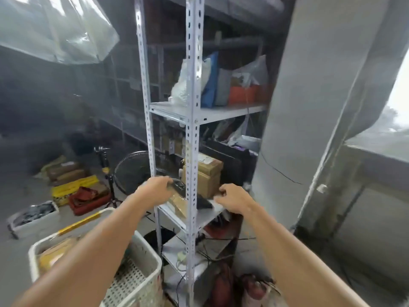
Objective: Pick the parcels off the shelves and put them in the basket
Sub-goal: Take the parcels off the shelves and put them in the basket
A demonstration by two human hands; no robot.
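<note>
A white metal shelf rack [192,138] stands in front of me. On its middle shelf are stacked cardboard parcels [209,173], a flat brown parcel [177,203] and a black parcel [180,188] that runs behind the rack's front post. My left hand [156,187] reaches in from the left and its fingers curl over the black parcel's left end. My right hand [233,197] hovers by the shelf's right edge next to the cardboard parcels, fingers loosely curled and holding nothing. The white perforated basket [141,264] sits at lower left under my left forearm, with a yellow-brown parcel [55,251] in it.
The upper shelf [212,114] carries a white bag [182,87], a blue parcel [210,85], a grey one and an orange one. A fan [132,171], a tripod and boxes stand on the floor to the left. Cables and red cylinders lie under the rack. A grey pillar [309,107] rises to the right.
</note>
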